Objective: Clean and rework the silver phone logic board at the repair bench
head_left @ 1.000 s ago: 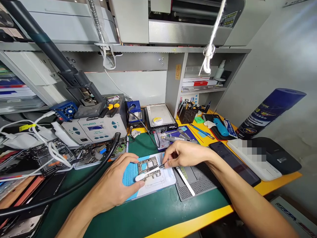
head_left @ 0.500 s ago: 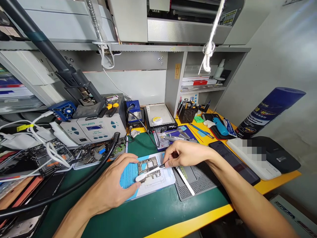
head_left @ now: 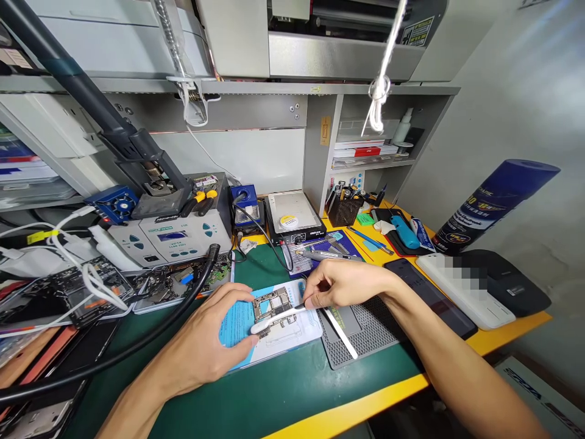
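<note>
A phone circuit board lies on a flat blue and white package. My left hand curves around the board's left side, fingertips at its upper corner and thumb at its lower one, closed on it. Between thumb and fingers of my right hand is the dark part of a slim white tool. It reaches left across the board, its rounded white end beside my left thumb; its exact kind is unclear. Below my right hand a white strip crosses a grey perforated mat; its upper end is hidden.
A thick black hose runs along the left of the green mat. Behind stand a rework station and a flat heating plate. To the right are a dark phone, a blue spray can and a pen holder.
The view has shifted very slightly. Both hands, the white tool and the board keep nearly the same places; around the right fingertips there is only a tiny difference.
</note>
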`<state>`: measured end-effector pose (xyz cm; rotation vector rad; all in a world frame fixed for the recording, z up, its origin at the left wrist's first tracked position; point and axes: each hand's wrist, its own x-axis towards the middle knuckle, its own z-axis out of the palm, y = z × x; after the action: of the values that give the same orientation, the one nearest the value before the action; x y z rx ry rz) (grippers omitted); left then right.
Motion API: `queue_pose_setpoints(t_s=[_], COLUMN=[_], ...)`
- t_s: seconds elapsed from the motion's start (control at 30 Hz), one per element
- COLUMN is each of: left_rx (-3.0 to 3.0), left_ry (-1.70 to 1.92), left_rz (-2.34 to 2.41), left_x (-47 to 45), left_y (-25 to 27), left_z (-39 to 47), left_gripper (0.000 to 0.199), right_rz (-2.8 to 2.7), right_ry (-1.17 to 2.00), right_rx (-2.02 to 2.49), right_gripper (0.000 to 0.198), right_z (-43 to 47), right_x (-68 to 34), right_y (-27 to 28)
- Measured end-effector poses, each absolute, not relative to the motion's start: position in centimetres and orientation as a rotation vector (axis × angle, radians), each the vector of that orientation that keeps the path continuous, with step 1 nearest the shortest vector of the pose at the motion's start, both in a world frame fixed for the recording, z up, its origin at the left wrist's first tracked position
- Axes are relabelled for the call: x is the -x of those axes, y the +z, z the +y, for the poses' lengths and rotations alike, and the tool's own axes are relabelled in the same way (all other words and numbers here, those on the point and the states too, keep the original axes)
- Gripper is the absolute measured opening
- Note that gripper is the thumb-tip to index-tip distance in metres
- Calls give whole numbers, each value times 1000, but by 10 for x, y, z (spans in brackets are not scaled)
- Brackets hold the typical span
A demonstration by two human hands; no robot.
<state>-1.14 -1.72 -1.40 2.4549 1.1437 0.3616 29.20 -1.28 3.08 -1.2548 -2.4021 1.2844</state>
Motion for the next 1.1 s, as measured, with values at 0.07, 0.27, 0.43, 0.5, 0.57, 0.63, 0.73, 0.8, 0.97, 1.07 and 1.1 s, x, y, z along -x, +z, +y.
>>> queue_pose_setpoints(t_s=[0.07,0.27,0.43,0.5,0.57,0.63,0.73,0.8,0.97,1.07,1.1], left_rx=[-2459,-2451,-2511,-2530,-2534,-2531,-2523,-2515,-2499,-2481,-2476], left_ry=[347,292,331,325,309,289,261,258,276,261,261], left_rz=[1146,1127,1096,1095,1100,1108,1109,1113,1118,1136,1142], left_x=[11,7,13,15,16,16,15,15,14,13,13], left_y=[-14,-9,-15,-18,-19,-18,-16,-15,-13,-12,-13], left_z=[-17,-20,-20,-19,-18,-18,-19,-20,-21,-21,-21], left_gripper=[42,46,54,56,56,56,55,54,51,49,48], right_rz=[-2419,-2454,-2466,-2471,-2480,-2485,-2456,-2422,-2420,-2431,-2430], right_ry=[1280,1341,1288,1298,1315,1318,1373,1438,1373,1326,1310], right_rx=[1271,1271,1281,1267,1257,1258,1271,1288,1360,1401,1415], right_gripper=[23,23,22,21,21,21,22,22,23,22,22], right_z=[-12,-13,-13,-13,-13,-13,-13,-13,-11,-11,-11], right_x=[-292,-290,-291,-292,-293,-295,-298,-300,-307,-312,-314], right_y=[29,25,27,28,29,30,31,32,33,36,37])
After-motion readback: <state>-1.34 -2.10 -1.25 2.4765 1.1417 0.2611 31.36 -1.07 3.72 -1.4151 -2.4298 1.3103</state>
